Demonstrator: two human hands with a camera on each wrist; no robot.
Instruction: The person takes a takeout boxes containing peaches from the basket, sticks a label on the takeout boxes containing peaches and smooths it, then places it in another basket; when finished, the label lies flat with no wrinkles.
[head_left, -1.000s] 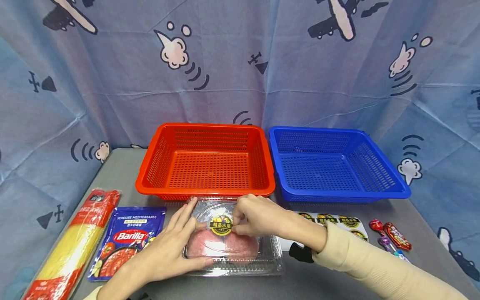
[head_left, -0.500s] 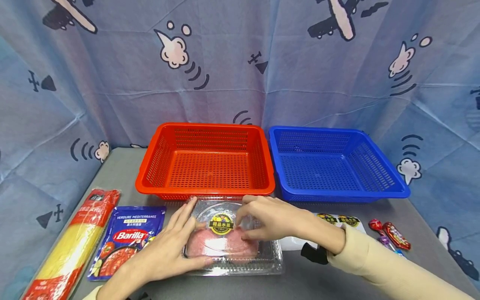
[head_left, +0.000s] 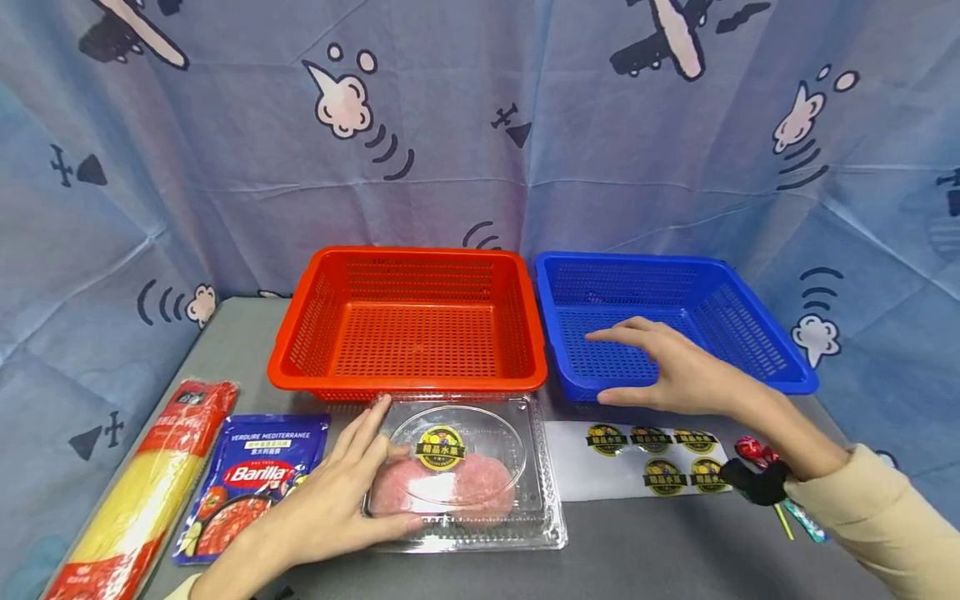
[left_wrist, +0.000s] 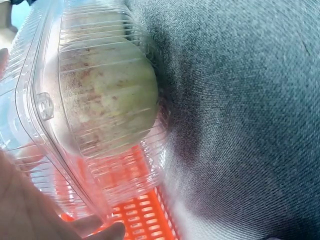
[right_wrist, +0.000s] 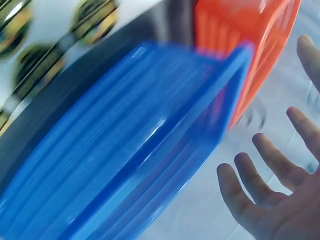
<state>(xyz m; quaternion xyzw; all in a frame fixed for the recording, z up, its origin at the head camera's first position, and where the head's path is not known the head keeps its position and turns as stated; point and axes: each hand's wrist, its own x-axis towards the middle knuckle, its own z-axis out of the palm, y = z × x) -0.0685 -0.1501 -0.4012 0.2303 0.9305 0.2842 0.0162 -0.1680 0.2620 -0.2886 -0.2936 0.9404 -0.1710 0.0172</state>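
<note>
A clear plastic clamshell box lies on the table before the red basket. Inside it are two peach-like round fruits, pale green with reddish flecks in the left wrist view. A round black and gold fruit sticker sits on the lid. My left hand rests along the box's left side, fingers stretched toward the far corner and thumb on the near part. My right hand hovers with spread fingers and nothing in them, over the front of the blue basket.
The red basket stands behind the box. Right of the box lies a white sheet of stickers. Wrapped candies lie farther right, partly behind my right wrist. At left are a Barilla sauce pouch and a noodle pack.
My right hand has left the sticker on the lid and moved right and away to above the blue basket, uncovering the sticker sheet. My left hand stays on the box.
</note>
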